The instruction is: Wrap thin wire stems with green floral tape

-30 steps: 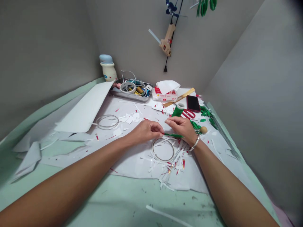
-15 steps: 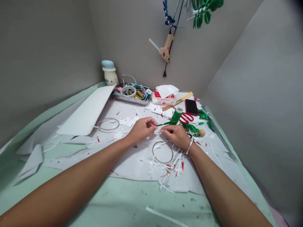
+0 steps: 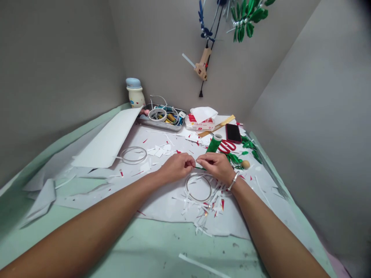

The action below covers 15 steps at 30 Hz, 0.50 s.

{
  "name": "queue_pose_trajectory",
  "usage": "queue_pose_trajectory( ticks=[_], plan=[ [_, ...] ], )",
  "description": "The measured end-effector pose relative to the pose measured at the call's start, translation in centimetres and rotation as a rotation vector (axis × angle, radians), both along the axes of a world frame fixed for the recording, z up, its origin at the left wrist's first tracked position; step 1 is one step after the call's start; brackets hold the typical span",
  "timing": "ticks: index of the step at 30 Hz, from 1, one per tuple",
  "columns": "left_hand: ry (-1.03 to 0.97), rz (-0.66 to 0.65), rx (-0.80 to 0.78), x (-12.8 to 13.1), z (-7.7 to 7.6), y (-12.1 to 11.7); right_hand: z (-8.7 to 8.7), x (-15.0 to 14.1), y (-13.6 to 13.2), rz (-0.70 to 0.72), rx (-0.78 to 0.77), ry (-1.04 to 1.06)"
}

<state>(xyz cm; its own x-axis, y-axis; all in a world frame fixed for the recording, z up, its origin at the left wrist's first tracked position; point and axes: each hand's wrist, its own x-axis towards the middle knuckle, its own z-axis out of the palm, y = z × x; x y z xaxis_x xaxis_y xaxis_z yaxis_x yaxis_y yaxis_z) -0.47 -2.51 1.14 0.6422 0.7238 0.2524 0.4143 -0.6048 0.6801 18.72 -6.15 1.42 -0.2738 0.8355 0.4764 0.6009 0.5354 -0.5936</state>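
Note:
My left hand [image 3: 176, 166] and my right hand [image 3: 216, 166] meet over the white paper sheet, fingertips pinched together on a thin green strip [image 3: 199, 168] stretched between them. Just below them a wire ring [image 3: 198, 187] lies flat among white and red paper scraps [image 3: 208, 208]. A green tape roll [image 3: 215, 143] lies just beyond my right hand. A silver bangle sits on my right wrist.
Red scissors [image 3: 227, 146], a black phone [image 3: 233, 133], green leaf pieces [image 3: 236, 158] and a small wooden ball [image 3: 245, 164] lie to the right. A metal tray [image 3: 162, 116], tissue pack [image 3: 199, 122], bottle [image 3: 135, 93], second ring [image 3: 133, 155] and white card [image 3: 107, 139] sit behind. A glue gun [image 3: 201, 67] hangs on the wall.
The green strip, stretched up toward the roll half a second ago, is now short and low between my pinched fingers. My hands have drawn closer together; the view tilted up slightly.

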Motion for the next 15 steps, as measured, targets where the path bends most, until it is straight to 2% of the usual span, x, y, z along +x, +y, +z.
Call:
queue_pose_trajectory(
  ticks=[4,7,11,15],
  plan=[
    [-0.065,-0.109,-0.089,0.2,0.3,-0.3,-0.5,1.1,0.8,-0.042,-0.171,0.132],
    [-0.151,-0.121,-0.216,0.2,0.4,-0.2,-1.0,1.7,1.2,-0.075,-0.257,0.150],
    [-0.245,-0.005,-0.278,0.1,0.4,0.3,-1.3,1.2,1.0,-0.018,-0.245,0.028],
    [-0.238,0.199,-0.168,-0.2,0.1,0.9,-0.9,-0.2,-0.1,0.055,-0.230,-0.132]
  ],
)
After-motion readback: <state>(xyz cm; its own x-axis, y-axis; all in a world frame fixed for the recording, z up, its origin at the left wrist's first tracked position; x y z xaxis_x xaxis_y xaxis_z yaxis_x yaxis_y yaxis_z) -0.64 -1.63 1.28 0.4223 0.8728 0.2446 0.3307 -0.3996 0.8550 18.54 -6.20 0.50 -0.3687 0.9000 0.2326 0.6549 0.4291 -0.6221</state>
